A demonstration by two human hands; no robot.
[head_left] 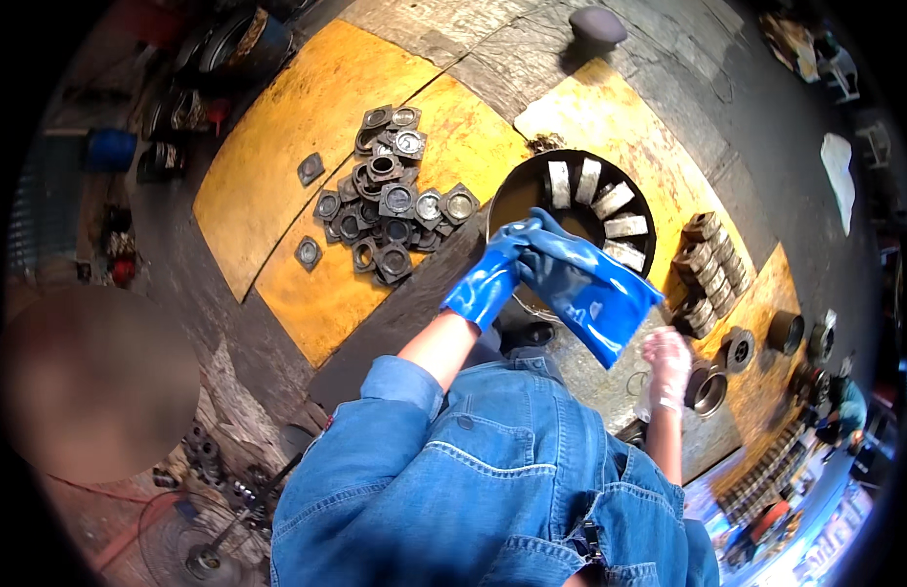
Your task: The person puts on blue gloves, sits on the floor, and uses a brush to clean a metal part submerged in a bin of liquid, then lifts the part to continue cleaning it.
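Note:
My left hand (490, 281) wears a blue rubber glove. Its fingers are closed on a second blue rubber glove (595, 298), whose wide cuff hangs loose to the right, above the near rim of a round basin. My right hand (666, 370) is to the right of that cuff, apart from it, in a thin clear plastic glove. Its fingers look curled in, and nothing shows in them. In the round dark basin (492, 210), brownish liquid shows at the left, and several pale metal blocks (624, 226) stand along the right wall.
A heap of square metal parts with round openings (397, 200) lies on the yellow floor sheet (297, 117) to the left. Rows of metal blocks (712, 264) stand right of the basin. A metal ring (706, 389) lies near my right hand. A dark stool (598, 26) stands far off.

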